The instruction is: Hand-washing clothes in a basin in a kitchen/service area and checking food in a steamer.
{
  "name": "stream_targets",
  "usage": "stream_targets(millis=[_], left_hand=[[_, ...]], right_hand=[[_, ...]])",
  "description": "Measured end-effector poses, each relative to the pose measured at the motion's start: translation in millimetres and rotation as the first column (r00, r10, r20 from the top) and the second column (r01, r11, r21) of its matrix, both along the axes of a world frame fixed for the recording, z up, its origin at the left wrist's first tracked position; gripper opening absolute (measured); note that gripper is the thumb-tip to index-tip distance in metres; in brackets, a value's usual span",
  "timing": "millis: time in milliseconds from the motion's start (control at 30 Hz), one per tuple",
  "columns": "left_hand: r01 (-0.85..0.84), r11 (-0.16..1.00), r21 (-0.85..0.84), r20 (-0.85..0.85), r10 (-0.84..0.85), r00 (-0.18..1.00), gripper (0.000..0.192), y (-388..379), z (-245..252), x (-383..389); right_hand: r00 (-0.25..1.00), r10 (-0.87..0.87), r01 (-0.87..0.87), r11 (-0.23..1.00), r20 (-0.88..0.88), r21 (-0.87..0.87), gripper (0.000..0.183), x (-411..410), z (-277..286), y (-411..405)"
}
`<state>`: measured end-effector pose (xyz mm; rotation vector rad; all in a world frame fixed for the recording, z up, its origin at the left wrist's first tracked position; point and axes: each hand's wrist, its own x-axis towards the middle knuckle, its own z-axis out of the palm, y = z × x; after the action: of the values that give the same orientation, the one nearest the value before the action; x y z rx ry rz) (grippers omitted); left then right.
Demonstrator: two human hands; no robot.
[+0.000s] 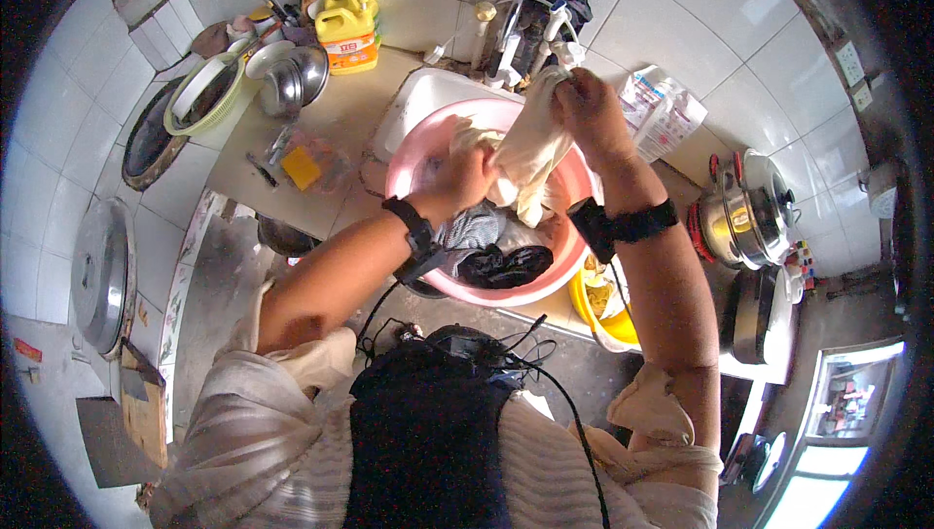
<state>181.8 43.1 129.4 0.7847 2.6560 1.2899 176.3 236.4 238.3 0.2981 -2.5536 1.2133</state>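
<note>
A cream cloth garment is stretched up out of a pink plastic basin. My right hand grips its upper end close to the white tap. Lower down and to the left, my left hand holds another part of the same cloth over the basin. Inside the basin lie a grey striped cloth and a black wet-looking item. The basin rests over a white sink and hides most of it. My fingers are partly hidden by the cloth.
At right front stands a yellow basin with cloth in it. A white printed bag and a steel pot stand to the right. Left are a yellow detergent jug, steel bowls and a yellow sponge. Cables hang before me.
</note>
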Motion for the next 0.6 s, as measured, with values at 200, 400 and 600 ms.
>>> stream_targets(millis=[200,400,600], left_hand=[[-0.014,0.996,0.091,0.064,0.008,0.998,0.019,-25.8,32.4,-54.0],[0.054,0.942,0.331,0.001,-0.057,0.998,0.023,-13.9,115.1,-66.8],[0.066,0.951,0.301,-0.052,-0.052,0.997,0.02,-10.6,124.8,-63.6]], right_hand=[[0.95,-0.174,0.262,0.896,0.259,-0.358,0.019,24.2,59.9,17.0],[0.983,-0.145,0.174,0.927,0.111,-0.333,0.026,26.8,108.9,45.0],[0.93,0.282,-0.205,0.931,0.235,-0.303,0.047,34.0,89.4,54.4]])
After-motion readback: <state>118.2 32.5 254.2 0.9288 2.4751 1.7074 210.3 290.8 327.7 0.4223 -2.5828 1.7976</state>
